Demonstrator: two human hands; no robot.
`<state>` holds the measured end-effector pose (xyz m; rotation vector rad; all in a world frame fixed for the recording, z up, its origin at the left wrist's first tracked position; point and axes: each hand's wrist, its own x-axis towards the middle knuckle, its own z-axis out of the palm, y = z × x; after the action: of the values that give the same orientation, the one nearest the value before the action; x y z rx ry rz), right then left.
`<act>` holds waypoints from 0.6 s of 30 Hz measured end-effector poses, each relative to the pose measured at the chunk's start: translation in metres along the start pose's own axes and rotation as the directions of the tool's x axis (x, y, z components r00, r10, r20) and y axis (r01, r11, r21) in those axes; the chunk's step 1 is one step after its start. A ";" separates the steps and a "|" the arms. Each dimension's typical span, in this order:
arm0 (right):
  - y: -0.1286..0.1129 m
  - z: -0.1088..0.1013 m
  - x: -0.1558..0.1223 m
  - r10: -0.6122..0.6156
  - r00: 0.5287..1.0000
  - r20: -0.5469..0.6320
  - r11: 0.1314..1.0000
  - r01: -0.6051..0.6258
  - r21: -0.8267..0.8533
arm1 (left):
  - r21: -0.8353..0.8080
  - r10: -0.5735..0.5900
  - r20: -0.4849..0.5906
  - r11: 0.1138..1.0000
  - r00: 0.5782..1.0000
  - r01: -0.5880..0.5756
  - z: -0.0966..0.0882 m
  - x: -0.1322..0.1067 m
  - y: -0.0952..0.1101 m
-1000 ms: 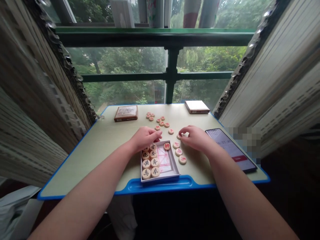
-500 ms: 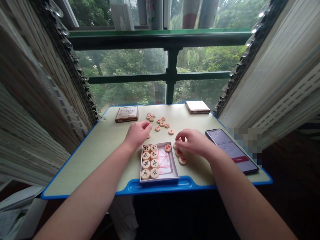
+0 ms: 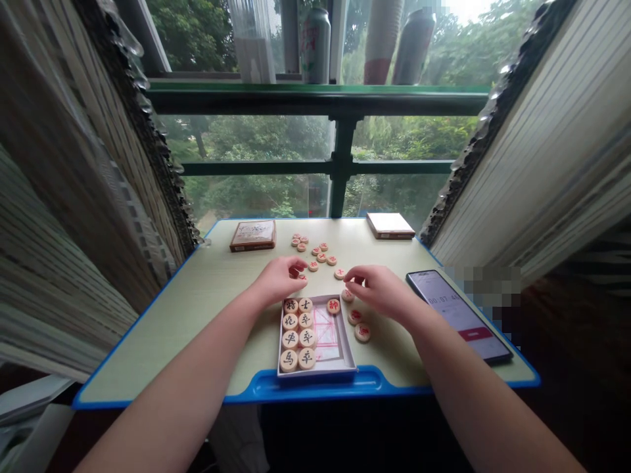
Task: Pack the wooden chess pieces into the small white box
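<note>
As foliage showed through a green-framed window beyond both hands, a person sorted through Chinese chess pieces at a blue-edged table. The left hand was half curled just past the far left corner of a shallow white box, with a red-marked piece at its fingertips; whether that piece was gripped or merely touched could not be told. The right hand arched beside a red-marked disc, fingers bent and thumb drawn in, its grip likewise impossible to tell.

Between and nearer than the hands, the box held eight black-marked pieces in two columns on the left hand's side and one red general in the corner toward the right hand. A red advisor lay just left of the right fingertips, while two red discs sat on that hand's near side. Beyond the left fingertips, more red pieces were scattered. To the right hand's right, a smartphone displayed a timer. A brown-edged box lay beyond the left hand, a white-topped box beyond the right.
</note>
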<state>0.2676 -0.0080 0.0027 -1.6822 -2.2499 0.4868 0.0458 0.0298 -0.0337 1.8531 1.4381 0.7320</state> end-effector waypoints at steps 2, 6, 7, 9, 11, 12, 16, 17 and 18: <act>0.000 -0.002 0.015 -0.003 1.000 0.017 0.999 0.004 -0.047 | -0.026 0.001 -0.007 1.000 1.000 -0.001 0.002 0.004 -0.004; -0.001 0.001 0.050 0.008 1.000 -0.001 0.981 -0.008 -0.192 | -0.035 0.027 -0.047 0.999 0.998 -0.029 0.003 0.010 -0.007; 0.000 0.003 0.057 0.001 1.000 -0.021 0.980 -0.005 -0.200 | -0.024 0.050 -0.060 0.998 0.997 -0.051 0.003 0.010 -0.007; 0.001 0.009 0.065 -0.017 0.998 -0.056 0.978 0.005 -0.207 | 0.007 0.127 -0.068 0.992 0.990 -0.126 0.002 0.012 -0.006; 0.002 0.013 0.066 -0.026 0.997 -0.073 0.976 0.010 -0.218 | 0.039 0.213 -0.030 0.977 0.977 -0.212 0.002 0.014 -0.006; 0.003 0.015 0.065 -0.026 0.997 -0.076 0.974 0.008 -0.225 | 0.051 0.245 0.005 0.968 0.970 -0.245 0.002 0.015 -0.006; 0.006 0.020 0.063 -0.016 0.994 -0.104 0.972 -0.009 -0.234 | 0.093 0.262 0.080 0.959 0.962 -0.269 0.004 0.019 -0.005; 0.007 0.021 0.064 -0.024 0.993 -0.114 0.973 -0.003 -0.230 | 0.102 0.251 0.068 0.961 0.966 -0.257 0.004 0.019 -0.004; 0.007 0.022 0.064 -0.034 0.993 -0.117 0.974 0.006 -0.225 | 0.106 0.239 0.050 0.964 0.970 -0.243 0.005 0.018 -0.004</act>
<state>0.2467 0.0536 -0.0179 -1.7399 -2.3019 0.1250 0.0518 0.0475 -0.0390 2.1431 1.2653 0.7413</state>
